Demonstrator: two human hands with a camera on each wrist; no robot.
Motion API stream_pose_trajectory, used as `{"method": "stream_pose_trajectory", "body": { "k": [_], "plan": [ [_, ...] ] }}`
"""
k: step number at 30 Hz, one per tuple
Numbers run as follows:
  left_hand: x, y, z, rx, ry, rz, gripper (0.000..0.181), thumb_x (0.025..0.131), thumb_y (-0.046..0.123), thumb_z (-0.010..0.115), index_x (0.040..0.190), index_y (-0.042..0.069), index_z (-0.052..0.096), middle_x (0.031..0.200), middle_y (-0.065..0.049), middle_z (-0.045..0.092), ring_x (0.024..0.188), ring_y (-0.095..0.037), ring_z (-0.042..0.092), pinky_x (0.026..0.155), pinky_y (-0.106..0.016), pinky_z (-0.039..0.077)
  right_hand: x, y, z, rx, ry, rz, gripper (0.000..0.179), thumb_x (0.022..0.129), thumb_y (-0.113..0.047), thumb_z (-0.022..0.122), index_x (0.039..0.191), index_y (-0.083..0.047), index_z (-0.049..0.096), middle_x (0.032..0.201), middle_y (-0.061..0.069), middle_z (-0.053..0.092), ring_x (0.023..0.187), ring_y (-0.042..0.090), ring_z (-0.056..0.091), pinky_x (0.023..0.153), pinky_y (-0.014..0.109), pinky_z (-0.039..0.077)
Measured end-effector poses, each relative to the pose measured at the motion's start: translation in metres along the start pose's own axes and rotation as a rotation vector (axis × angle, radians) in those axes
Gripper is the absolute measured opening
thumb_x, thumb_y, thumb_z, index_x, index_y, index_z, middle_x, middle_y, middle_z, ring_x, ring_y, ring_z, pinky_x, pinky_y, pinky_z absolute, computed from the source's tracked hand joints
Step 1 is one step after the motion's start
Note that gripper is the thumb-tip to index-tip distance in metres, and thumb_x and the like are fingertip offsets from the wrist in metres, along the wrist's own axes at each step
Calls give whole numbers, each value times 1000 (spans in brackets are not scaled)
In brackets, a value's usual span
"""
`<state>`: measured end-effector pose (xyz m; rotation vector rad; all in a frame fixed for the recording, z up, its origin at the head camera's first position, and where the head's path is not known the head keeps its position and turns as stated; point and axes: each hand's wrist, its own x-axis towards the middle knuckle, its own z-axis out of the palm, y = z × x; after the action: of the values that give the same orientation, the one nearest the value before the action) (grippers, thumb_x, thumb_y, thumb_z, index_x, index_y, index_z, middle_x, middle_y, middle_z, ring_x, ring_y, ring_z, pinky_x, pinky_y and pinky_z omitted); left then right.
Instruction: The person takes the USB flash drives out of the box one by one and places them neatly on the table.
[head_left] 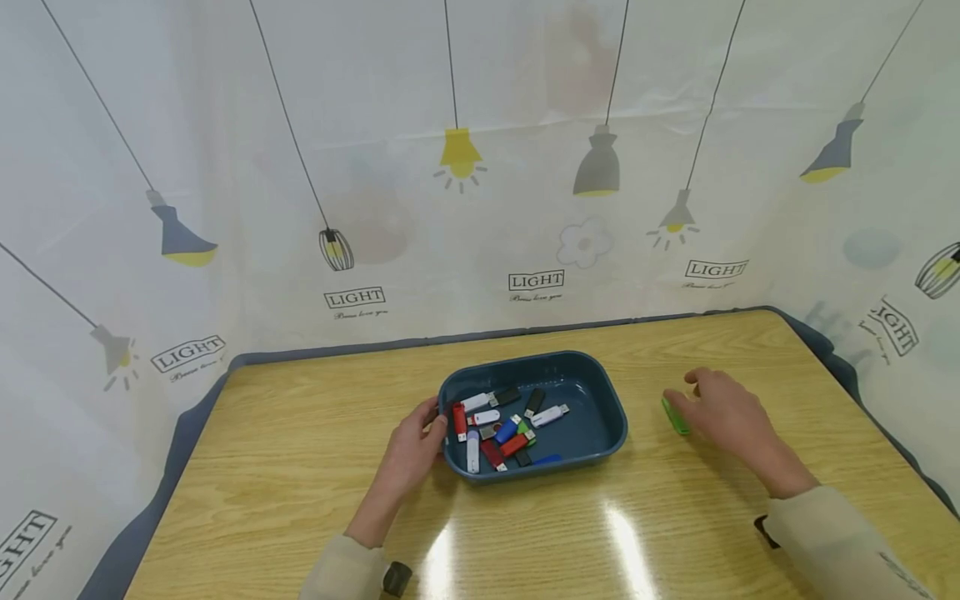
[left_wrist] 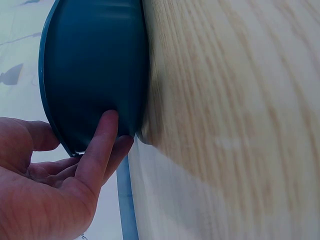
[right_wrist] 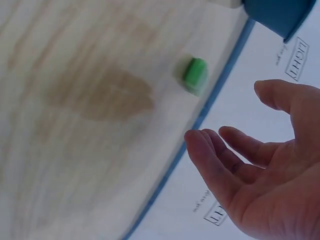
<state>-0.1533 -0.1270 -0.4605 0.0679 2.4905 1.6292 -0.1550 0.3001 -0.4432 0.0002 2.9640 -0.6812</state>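
Observation:
My left hand (head_left: pixel 411 450) pinches the left rim of a dark blue plastic tray (head_left: pixel 592 417). In the left wrist view, the thumb is at the tray's rim and the fingers (left_wrist: pixel 102 137) lie against its outer wall. Several USB flash drives, among them a blue one (head_left: pixel 507 429), a white one (head_left: pixel 550 416) and a red one (head_left: pixel 517 443), are gathered mostly in the tray's left half. To the right of the tray, my right hand (head_left: pixel 723 412) hovers above the table beside a bright green USB flash drive (head_left: pixel 675 417), fingers apart and nothing between them.
The tray stands on a light wooden table (head_left: pixel 315 433) with glossy reflections near its front. A white curtain (head_left: pixel 420 192) printed with lamps hangs behind and along the sides, its dark blue hem following the table's edges.

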Motion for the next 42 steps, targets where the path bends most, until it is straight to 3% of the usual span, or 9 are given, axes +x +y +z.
{"method": "stream_pose_trajectory", "body": {
  "k": [5,10,24,33,42],
  "plan": [
    [0,-1,0,4,2,3,46,109,13,48,151,-6,44,147,-29,53,125,-42,61,84,-40,62,-3,-9,-4,13,45,-37,69,104,-38,60,142,17,44,129,40,55,111,52,59,78,63,52],
    [1,-2,-1,-7,4,12,46,108,11,48,150,-7,45,146,-29,54,122,-42,63,82,-39,63,-7,-24,-8,10,67,-57,72,105,-41,58,146,16,40,137,40,50,119,56,52,88,69,48],
    [0,-1,-1,10,5,12,45,109,12,48,150,-7,45,146,-29,54,123,-41,62,83,-40,63,-17,-70,-12,-9,197,-211,55,102,-30,65,136,12,55,132,36,56,118,53,56,91,66,50],
    [1,-1,0,26,9,20,45,109,12,48,150,-6,46,145,-28,55,124,-40,62,86,-41,62,-14,-102,-10,-26,197,-266,54,102,-32,65,137,9,57,130,32,58,113,49,60,90,63,52],
    [1,-3,-1,-16,-2,6,46,109,12,47,151,-6,44,146,-29,54,123,-40,63,83,-39,63,-3,-125,10,-90,154,-292,51,100,-33,69,134,4,61,122,25,62,101,38,65,83,54,57]
  ]
}}
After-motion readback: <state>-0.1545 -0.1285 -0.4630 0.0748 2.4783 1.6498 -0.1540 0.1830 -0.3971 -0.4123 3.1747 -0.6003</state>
